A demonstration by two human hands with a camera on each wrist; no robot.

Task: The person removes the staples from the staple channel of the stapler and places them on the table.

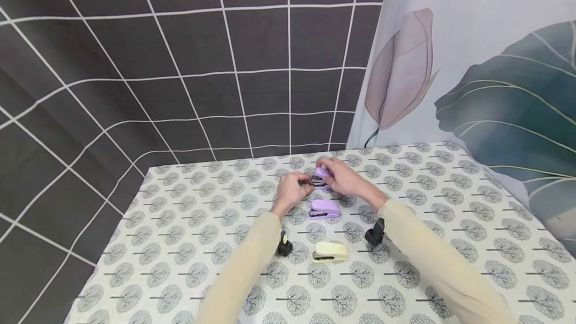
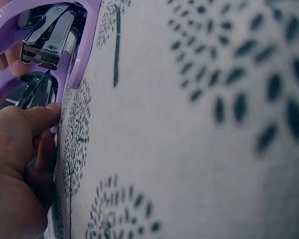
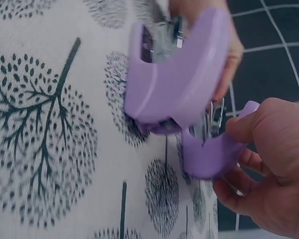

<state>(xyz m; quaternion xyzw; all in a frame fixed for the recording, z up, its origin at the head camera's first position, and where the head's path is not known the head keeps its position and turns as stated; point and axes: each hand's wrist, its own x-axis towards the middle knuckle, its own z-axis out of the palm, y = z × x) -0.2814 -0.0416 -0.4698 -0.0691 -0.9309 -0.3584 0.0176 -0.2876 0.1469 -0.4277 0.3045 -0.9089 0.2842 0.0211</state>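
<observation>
Item: purple stapler, opened. It was held just above the far middle of the table, between both hands. The right hand had its fingers curled round the lid half; the wrist view showed the purple shell swung up off the base. The left hand was pinching at the metal staple channel, thumb and forefinger close on it. Whether staples lay inside could not be made out; the close view was too blurred.

Handling note, as it seemed to me: the lid wants a steady hold by its plastic sides, hinge kept open, while the other hand works the channel by its edges, fingertips clear of the sprung pusher and the front slot.

Count of staplers: three. One purple in hand; one purple, closed, lying just nearer the person; one cream, nearer still, between the forearms.

Count of wrist cameras: two, small and black, one under each beige sleeve.

Covering: one tablecloth, printed with grey trees.
</observation>
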